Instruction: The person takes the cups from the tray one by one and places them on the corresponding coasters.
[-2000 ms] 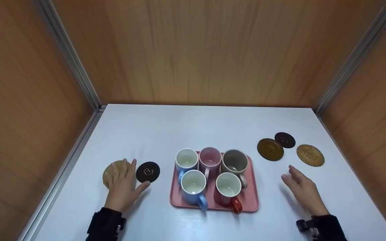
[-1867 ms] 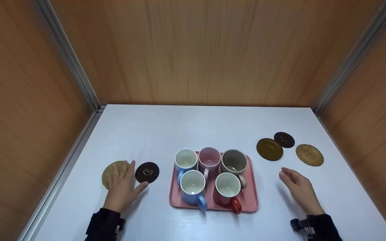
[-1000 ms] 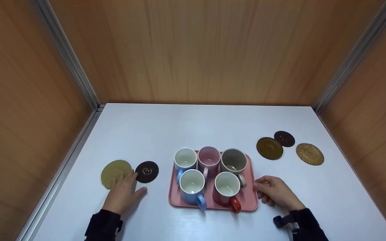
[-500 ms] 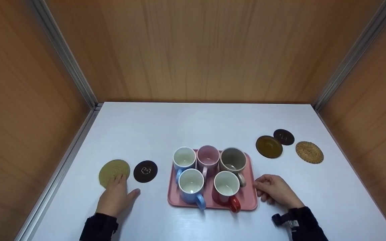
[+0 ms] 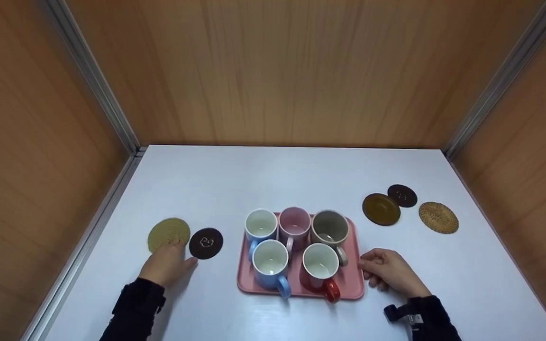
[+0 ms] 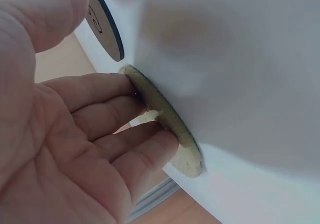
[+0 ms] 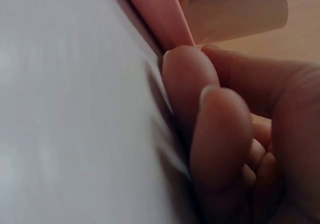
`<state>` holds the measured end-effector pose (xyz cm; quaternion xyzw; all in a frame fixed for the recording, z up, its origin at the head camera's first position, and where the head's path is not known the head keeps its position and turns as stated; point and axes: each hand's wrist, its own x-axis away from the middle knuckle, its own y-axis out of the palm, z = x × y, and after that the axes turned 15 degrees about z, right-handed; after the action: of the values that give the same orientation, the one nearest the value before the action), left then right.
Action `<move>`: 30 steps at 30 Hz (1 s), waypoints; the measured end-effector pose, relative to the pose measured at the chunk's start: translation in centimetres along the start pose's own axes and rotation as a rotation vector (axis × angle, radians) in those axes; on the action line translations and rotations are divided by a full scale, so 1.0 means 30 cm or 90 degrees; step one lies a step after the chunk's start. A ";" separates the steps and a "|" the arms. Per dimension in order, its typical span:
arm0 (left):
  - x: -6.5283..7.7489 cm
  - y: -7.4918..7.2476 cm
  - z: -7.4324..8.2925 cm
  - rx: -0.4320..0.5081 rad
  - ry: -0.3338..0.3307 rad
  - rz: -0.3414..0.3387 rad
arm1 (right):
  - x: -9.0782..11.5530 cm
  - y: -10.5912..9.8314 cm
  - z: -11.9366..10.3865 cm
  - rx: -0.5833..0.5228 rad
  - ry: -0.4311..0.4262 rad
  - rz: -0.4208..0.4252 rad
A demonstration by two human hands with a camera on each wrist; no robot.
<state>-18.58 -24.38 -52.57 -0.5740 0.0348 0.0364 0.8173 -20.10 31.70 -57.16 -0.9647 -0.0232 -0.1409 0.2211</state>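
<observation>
My left hand (image 5: 166,265) touches the near part of a round green coaster (image 5: 168,231) with its fingertips. The fingers are extended with a slight bend, and they hide the coaster's near edge. In the left wrist view the fingertips rest on the coaster (image 6: 187,161), and the thumb is apart from it. My right hand (image 5: 391,272) pinches the right rim of a pink tray (image 5: 296,279) between thumb and fingers; the right wrist view shows the tray's edge (image 7: 162,14) there. Several mugs stand upright on the tray, among them a light blue one (image 5: 270,259) and a red one (image 5: 319,263).
A dark brown coaster (image 5: 206,243) lies just right of the green one. Behind the right hand lie an olive-brown round dish or coaster (image 5: 381,209), a dark coaster (image 5: 402,195) and a woven tan coaster (image 5: 438,217). Wood panels (image 5: 282,71) enclose the white table (image 5: 254,177).
My right hand has come left to the tray and taken its rim. My left hand has lowered onto the green coaster, which has lately slid away from me and slightly right.
</observation>
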 end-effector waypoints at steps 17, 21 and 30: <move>-0.178 0.006 0.055 -0.039 0.038 -0.045 | 0.001 0.010 -0.021 0.003 0.036 0.013; -0.215 0.012 0.087 -0.054 0.035 -0.046 | 0.002 0.014 -0.029 0.020 0.037 0.008; -0.256 0.051 0.137 -0.043 0.054 -0.024 | 0.010 0.014 -0.026 0.055 0.013 0.010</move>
<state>-26.30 -20.14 -51.85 -0.6031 0.0572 -0.0021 0.7956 -19.97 30.97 -56.58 -0.9531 -0.0195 -0.1475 0.2636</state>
